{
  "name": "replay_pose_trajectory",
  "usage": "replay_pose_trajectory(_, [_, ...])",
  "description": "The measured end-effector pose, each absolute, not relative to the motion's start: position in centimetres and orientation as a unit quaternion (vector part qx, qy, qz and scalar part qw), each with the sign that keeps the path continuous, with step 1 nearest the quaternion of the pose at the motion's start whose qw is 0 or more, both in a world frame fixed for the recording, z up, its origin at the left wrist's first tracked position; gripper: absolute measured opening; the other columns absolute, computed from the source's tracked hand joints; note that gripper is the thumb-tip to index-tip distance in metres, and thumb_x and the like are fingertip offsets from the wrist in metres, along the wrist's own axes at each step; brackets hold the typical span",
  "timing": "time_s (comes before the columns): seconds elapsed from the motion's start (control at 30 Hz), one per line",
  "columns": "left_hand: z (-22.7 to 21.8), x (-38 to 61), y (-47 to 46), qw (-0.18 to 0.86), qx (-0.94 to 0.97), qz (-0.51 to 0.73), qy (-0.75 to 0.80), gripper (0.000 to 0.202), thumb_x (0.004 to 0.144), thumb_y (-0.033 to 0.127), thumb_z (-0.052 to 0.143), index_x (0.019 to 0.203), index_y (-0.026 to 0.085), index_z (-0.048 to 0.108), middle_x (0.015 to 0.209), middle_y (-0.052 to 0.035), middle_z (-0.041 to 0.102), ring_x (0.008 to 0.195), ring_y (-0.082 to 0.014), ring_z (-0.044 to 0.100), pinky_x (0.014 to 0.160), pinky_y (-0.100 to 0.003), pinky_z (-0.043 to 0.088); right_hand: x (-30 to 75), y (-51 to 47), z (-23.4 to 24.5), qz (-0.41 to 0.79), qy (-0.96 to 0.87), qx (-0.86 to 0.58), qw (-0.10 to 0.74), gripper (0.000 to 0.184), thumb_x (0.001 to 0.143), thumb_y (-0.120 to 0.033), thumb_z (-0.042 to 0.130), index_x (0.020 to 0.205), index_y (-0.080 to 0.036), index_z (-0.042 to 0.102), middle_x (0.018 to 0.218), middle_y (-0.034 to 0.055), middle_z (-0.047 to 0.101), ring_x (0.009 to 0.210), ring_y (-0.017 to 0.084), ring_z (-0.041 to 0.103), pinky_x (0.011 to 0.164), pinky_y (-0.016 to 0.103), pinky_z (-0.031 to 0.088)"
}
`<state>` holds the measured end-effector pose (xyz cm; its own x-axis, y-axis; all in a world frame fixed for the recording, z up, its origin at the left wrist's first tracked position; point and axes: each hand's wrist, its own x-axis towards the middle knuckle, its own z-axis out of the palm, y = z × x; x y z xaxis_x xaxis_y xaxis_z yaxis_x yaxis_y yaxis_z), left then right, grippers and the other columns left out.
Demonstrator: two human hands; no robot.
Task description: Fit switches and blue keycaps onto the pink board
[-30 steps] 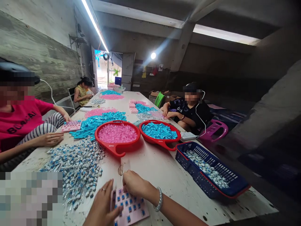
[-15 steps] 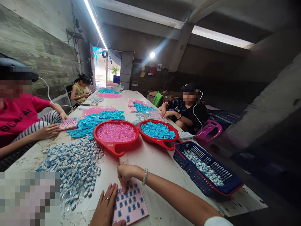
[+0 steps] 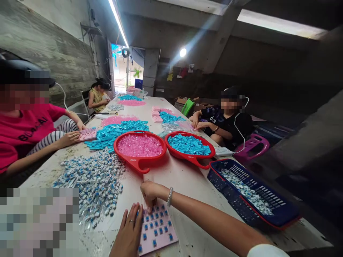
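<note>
The right hand (image 3: 150, 192), still bunched, touches the pink tray (image 3: 167, 237) — left hand (image 3: 130, 228) spread alongside.

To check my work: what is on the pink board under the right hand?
Rows of blue-topped switches sit on the pink board; the spot under the right hand is covered.

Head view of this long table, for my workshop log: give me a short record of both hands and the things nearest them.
Left hand: open, fingers spread at the pink plate's left edge
Right hand: fingers curled down at the plate's top edge
Pink plate: holds rows of blue-centred key switches
Beside the plate: loose heap of switches
Ahead: red basin of pink pieces; red basin of blue pieces
Right: blue basket of switches
</note>
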<state>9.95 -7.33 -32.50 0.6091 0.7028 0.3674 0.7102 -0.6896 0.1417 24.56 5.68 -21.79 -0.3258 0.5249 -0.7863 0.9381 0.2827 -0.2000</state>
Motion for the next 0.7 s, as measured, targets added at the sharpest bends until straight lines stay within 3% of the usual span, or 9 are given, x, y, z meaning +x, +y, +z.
replay_pose_trajectory(0.27, [-30.9,10.4,-8.1,-0.08,-0.887,-0.174,-0.42,0.114,0.069,0.064,0.059,0.144,0.014,-0.01,0.148,-0.02,0.021,0.134,-0.0409,0.023,0.104,-0.059,0.027,24.2,4.8,-21.5,-0.301,0.769,0.497,0.266,0.022,0.044,-0.016,0.084,0.042,-0.014,0.062,0.036,-0.0039,0.05,0.051,0.015,0.059,0.055,0.02,0.044])
replay_pose_trajectory(0.43, [-31.0,10.4,-8.0,-0.105,-0.886,-0.149,-0.426,0.113,0.07,0.066,0.057,0.144,0.015,-0.012,0.149,-0.0208,0.018,0.135,-0.0411,0.019,0.105,-0.061,0.025,24.6,3.9,-20.3,-0.287,0.795,0.49,0.215,0.021,0.047,-0.005,0.08,0.043,-0.013,0.062,0.035,-0.0051,0.047,0.047,0.013,0.054,0.051,0.02,0.04])
replay_pose_trajectory(0.53, [-31.8,10.3,-7.7,-0.092,-0.887,-0.159,-0.423,0.116,0.069,0.066,0.057,0.143,0.015,-0.016,0.148,-0.023,0.02,0.134,-0.0419,0.021,0.103,-0.062,0.028,25.9,2.3,-20.0,-0.277,0.824,0.476,0.131,0.015,0.051,-0.002,0.076,0.057,-0.014,0.07,0.045,-0.0033,0.056,0.047,0.011,0.053,0.047,0.019,0.036])
replay_pose_trajectory(0.7, [-32.8,10.1,-7.5,-0.067,-0.879,-0.196,-0.429,0.12,0.065,0.057,0.066,0.143,0.013,-0.015,0.147,-0.0251,0.022,0.133,-0.0425,0.024,0.101,-0.06,0.033,28.0,-1.0,-22.2,-0.249,0.832,0.49,-0.073,0.021,0.065,0.0,0.062,0.077,-0.014,0.073,0.066,0.0039,0.067,0.058,0.013,0.057,0.051,0.019,0.037])
